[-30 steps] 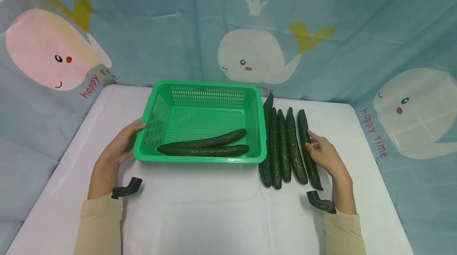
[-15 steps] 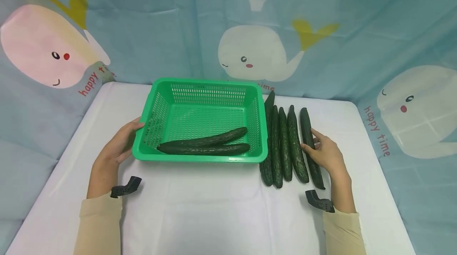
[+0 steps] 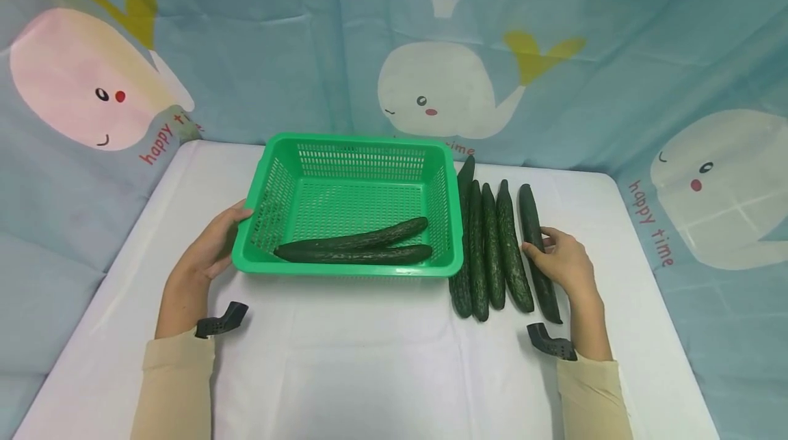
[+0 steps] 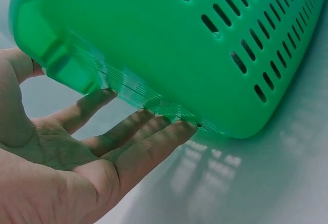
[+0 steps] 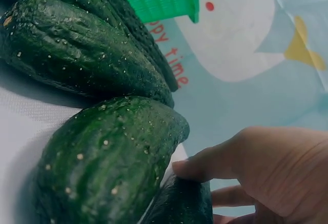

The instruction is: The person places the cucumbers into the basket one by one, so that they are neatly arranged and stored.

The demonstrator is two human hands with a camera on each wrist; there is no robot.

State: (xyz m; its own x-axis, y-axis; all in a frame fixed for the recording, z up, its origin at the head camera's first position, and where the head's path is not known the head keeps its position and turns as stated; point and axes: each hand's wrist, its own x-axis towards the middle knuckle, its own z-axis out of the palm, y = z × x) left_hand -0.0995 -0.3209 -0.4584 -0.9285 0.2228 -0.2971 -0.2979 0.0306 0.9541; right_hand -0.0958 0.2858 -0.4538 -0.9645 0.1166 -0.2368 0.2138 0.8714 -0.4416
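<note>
A green plastic basket (image 3: 347,270) stands on the table in the head view, holding two cucumbers (image 3: 353,255) along its near side. At its left end my left hand (image 3: 212,241) holds the rim, the thumb over it and the fingertips against its outer edge in the left wrist view. To the right, my right hand (image 3: 565,263) grips the outermost cucumber (image 3: 544,289) near its middle, thumb on the left side and fingers on the right. The right wrist view shows the thumb (image 5: 202,165) against this dark cucumber, mostly hidden behind a neighbouring one (image 5: 107,157).
Several more cucumbers (image 3: 492,255) lie side by side between the basket and the held one, the leftmost partly under the basket's rim. A white cloth (image 3: 369,358) covers the table. Behind and at the sides hangs a blue curtain (image 3: 308,70) with whale prints.
My right thumb has moved across to the left side of the outermost cucumber, and the fingers have settled on its right side. The left hand stays at the basket rim.
</note>
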